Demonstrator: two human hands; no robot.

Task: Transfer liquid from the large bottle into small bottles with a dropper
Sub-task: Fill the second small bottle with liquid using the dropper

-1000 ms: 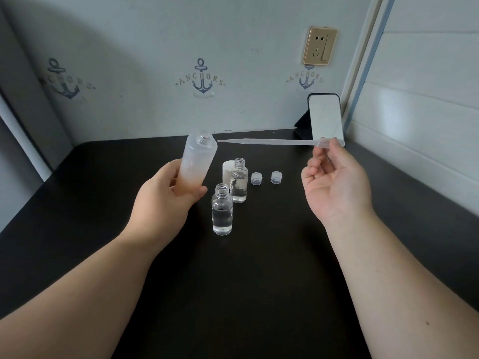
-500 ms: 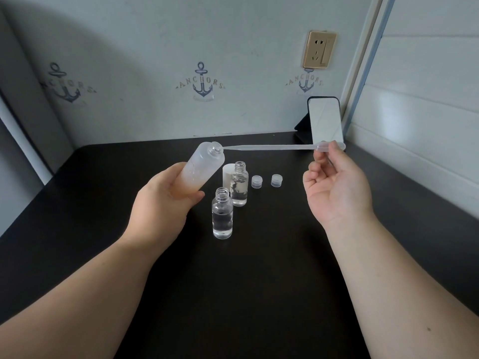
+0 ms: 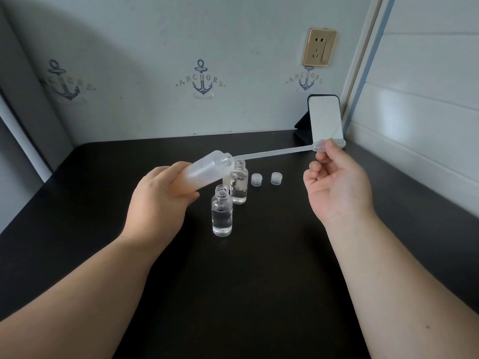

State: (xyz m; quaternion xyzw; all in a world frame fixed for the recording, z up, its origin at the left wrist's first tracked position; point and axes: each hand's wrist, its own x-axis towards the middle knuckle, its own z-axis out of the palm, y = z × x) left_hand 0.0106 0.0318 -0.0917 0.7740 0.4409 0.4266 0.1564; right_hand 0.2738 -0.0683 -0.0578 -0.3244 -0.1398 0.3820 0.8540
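Over the last second we tipped the large bottle [image 3: 204, 174] from near upright to steeply tilted, mouth toward the right, and brought the dropper [image 3: 274, 152] tip from clear of the neck right to the opening. It now sits at or just inside the mouth; how deep, we cannot tell. We judge this to be the loading step: the tilt should bring the remaining liquid within reach of the tip.

Left hand [image 3: 160, 200]: fingers wrapped round the lower body of the large bottle, held in the air above the desk [image 3: 259, 281], forearm coming in from lower left. Right hand [image 3: 337, 187]: palm turned toward us, thumb and forefinger pinching the dropper's bulb, the other fingers loosely curled, the stem lying nearly level across to the bottle.

Two small bottles stand uncapped on the desk below the large one. The near small bottle [image 3: 222, 211] shows clear liquid in it; the far small bottle [image 3: 239, 185], just behind, also holds some. Two small caps [image 3: 266, 179] lie just right of them.

Next, in our judgement: release the bulb to draw, then carry the dropper to a small bottle.
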